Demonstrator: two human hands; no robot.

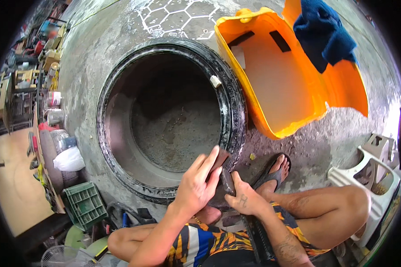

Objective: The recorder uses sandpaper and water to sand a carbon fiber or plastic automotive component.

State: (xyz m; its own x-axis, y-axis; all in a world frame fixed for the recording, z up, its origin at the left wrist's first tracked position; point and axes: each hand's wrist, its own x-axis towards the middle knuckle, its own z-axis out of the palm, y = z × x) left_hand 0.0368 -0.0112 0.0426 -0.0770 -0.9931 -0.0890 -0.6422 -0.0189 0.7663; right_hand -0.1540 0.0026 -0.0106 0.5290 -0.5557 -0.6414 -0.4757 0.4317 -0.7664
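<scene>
Between the fingers and thumb of my left hand [195, 184] is a small, flat brown piece [221, 159] that looks like sandpaper. It meets the end of a black rubber strip [228, 182], gripped by my right hand [247, 196]. A longer black length [258, 238] lies over my lap under the right forearm; whether it joins the strip I cannot tell. Both hands are above the near right edge of a large black tyre-like ring [106, 133], which lies flat on the floor. A small whitish block [215, 81] sits on the ring's right side.
Beside the ring, a cut-open yellow container [265, 127] holds cloudy liquid. A dark blue cloth [323, 33] hangs over its flap. At right is a white plastic stool [372, 173]. A green crate [83, 204], a white bag [69, 159] and cans [55, 116] stand at left.
</scene>
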